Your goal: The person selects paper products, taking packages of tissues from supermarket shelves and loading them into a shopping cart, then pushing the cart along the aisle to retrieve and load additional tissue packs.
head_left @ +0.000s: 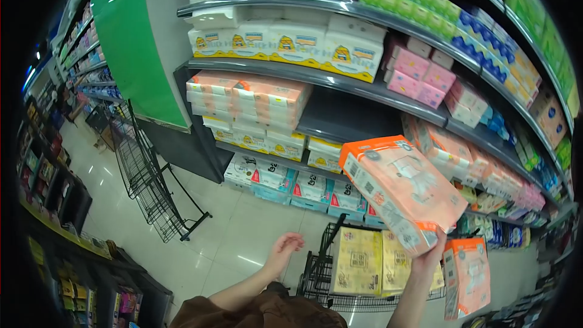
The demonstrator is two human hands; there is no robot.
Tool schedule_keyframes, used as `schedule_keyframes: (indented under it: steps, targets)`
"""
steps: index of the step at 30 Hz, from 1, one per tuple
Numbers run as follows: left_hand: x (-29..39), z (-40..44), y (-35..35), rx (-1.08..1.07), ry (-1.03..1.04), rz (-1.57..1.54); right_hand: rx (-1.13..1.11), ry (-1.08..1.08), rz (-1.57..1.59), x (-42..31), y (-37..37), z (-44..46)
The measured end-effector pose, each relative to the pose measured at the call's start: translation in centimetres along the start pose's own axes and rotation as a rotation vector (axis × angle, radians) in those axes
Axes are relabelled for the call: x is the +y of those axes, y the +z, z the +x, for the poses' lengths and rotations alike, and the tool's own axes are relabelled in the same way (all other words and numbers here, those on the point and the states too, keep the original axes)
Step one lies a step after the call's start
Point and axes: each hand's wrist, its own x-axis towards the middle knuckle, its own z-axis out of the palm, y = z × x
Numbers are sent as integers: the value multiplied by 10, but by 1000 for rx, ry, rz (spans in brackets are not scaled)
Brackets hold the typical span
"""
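My right hand point(430, 251) grips the lower corner of a large orange-and-white tissue pack point(405, 182). The pack is tilted and raised in front of the shelves. My left hand point(285, 250) holds nothing; its fingers are loosely curled and apart, over the floor left of a black wire cart point(310, 273). Yellow tissue packs point(357, 260) lie on this cart, just below the raised pack. Another orange pack point(467, 276) stands at the cart's right end, close to my right forearm. The fingers behind the raised pack are partly hidden.
Orange tissue packs point(270, 94) fill the left of the middle shelf, beside a bare stretch point(352, 115). White-and-yellow packs point(291, 42) sit above. A second wire cart point(149, 176) stands in the aisle at left. Dark display racks point(130, 282) edge the lower left.
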Motion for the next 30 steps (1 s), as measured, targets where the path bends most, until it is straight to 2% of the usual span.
schedule_keyframes:
  steps: [2, 5, 7, 10, 11, 12, 13, 14, 15, 17, 18, 19, 20, 22, 23, 26, 30]
  targets:
    - [-12, 10, -47, 121, -41, 33, -50, 41, -34, 34, 23, 42]
    - [-73, 14, -134, 203, -132, 150, -82, 34, -49, 102, 75, 101]
    - [-127, -7, -200, 332, -272, 353, -123, 74, -81, 160, 99, 146]
    - [-234, -104, -332, 502, -548, 1048, -48, 243, -37, 231, 140, 180]
    - [-242, -145, -363, 444, -776, 1099, -17, 303, 1, 250, 162, 190]
    - [-218, -169, -364, 507, -1028, 1113, -71, 292, -2, 266, 183, 194]
    - [-209, -199, -364, 744, -992, 1016, -117, 285, -8, 281, 200, 195]
    - [-201, -224, -365, 821, -939, 926, -158, 279, -17, 293, 214, 196]
    - [-209, -249, -378, 764, -975, 1008, -103, 244, -37, 316, 222, 224]
    - [-194, -271, -377, 800, -1110, 790, -160, 296, -74, 350, 232, 278]
    - [-190, -275, -376, 817, -1162, 675, -250, 366, -97, 355, 245, 290]
    - [-217, -290, -398, 873, -1205, 588, -344, 432, -117, 358, 260, 299]
    - [-219, -286, -394, 875, -1186, 547, -436, 496, -133, 359, 268, 305]
    - [-219, -269, -376, 884, -1151, 486, -368, 698, -708, 359, 269, 307]
    - [-219, -256, -372, 818, -1087, 485, -324, 796, -994, 359, 264, 304]
    - [-218, -196, -348, 703, -888, 457, -452, 539, -1307, 382, 212, 315]
    - [-193, -114, -313, 470, -701, 523, -705, 446, -1331, 326, 194, 272]
